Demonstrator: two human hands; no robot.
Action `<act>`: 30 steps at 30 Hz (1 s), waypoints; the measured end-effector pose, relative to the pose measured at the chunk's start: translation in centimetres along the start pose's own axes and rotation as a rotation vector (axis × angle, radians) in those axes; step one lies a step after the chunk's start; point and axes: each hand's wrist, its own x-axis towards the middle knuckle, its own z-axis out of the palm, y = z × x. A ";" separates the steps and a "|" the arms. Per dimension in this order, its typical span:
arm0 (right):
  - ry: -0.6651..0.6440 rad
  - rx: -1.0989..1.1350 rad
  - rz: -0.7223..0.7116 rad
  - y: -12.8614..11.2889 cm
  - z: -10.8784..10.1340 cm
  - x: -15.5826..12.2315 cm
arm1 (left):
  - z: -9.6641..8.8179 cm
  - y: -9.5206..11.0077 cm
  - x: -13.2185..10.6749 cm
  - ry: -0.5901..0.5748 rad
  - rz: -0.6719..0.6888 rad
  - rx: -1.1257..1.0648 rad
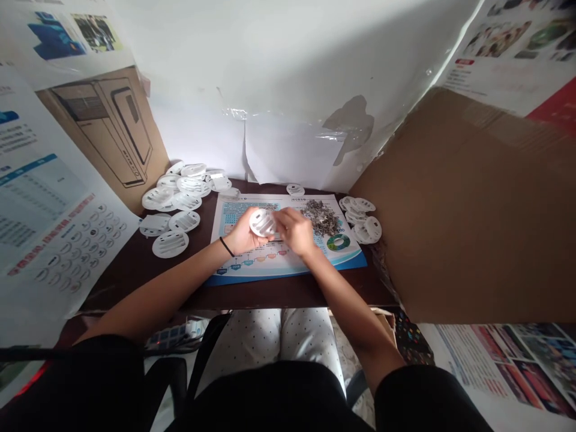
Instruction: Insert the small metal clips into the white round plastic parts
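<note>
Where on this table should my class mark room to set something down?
Free: the dark table between its front edge and the printed sheet, and that sheet's stretch below the left hand and right hand. Crowded: white discs far left, more discs right, grey heap on the sheet.

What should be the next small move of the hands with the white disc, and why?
Probably, the right hand should press gently at the right edge of the disc while the left hand steadies it. The right fingers are bent close to that edge, and the left hand grips the opposite side; what, if anything, the fingers pinch is too small to tell.
</note>
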 end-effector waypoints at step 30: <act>0.116 1.309 0.523 3.4 0.2 -1.5 | -1.3 -0.8 0.4 -0.155 -0.043 0.259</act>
